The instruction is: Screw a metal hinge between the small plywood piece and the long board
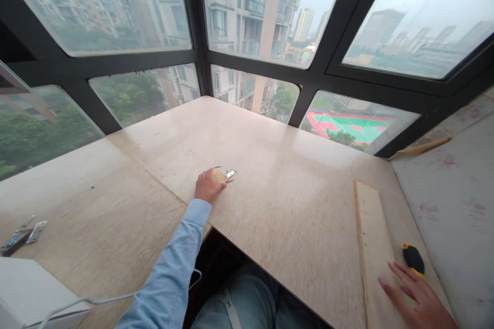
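My left hand (209, 185) is on the stone counter with its fingers curved around a pale, round, wood-coloured piece (219, 176). A small metal hinge (230, 174) with holes lies at that piece's far right edge. Thin dark screws or pins stick out near my fingertip and thumb; their exact kind is too small to tell. At the lower right, my right hand (419, 295) has its fingers spread, over the near part of a long pale wooden board (372, 231). Just beyond it lies a yellow-and-black tape measure (414, 259), partly covered by the fingers.
Loose screws and metal hinges (37, 232) lie at the far left. A white box (31, 288) and a white cable (108, 298) are at the lower left. Dark-framed windows (196, 20) border the counter (270, 175); a papered wall (455, 200) stands right.
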Tool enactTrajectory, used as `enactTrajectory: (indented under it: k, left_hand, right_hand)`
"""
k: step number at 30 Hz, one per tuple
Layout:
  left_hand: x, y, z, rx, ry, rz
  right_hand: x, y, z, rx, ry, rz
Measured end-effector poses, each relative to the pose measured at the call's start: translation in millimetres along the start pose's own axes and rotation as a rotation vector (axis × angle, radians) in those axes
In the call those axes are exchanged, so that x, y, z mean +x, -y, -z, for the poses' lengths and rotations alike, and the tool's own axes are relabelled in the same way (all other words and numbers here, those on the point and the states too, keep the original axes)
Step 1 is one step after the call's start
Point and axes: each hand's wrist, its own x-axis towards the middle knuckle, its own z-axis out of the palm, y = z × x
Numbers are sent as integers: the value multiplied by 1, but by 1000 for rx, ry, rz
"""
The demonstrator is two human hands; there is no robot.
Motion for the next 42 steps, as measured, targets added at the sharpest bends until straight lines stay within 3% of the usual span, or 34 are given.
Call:
enactTrajectory:
  k: [4, 8, 15, 20, 25, 29, 36, 42]
  left_hand:
    - [-2, 3, 9, 5, -5, 33]
    - [-8, -5, 15, 8, -105, 54]
    - [-24, -66, 0, -182, -170, -135]
    - [-51, -130, -32, -318, -27, -327]
    - [-98, -196, -72, -418, 202, -557]
    - [-127, -236, -96, -482, 375, -663]
    - [-137, -272, -118, -480, 572, -815]
    - [-127, -279, -128, -502, 611, -811]
  right_hand:
    - [17, 11, -4, -24, 19, 87]
    - [26, 19, -12, -52, 21, 100]
    - [26, 20, -16, -76, 57, 142]
    - [16, 37, -12, -74, 90, 119]
    - [9, 65, -2, -34, 151, 82]
    - [2, 71, 2, 19, 130, 7]
    - [-15, 66, -1, 43, 58, -136]
    - [-19, 69, -13, -17, 36, -130]
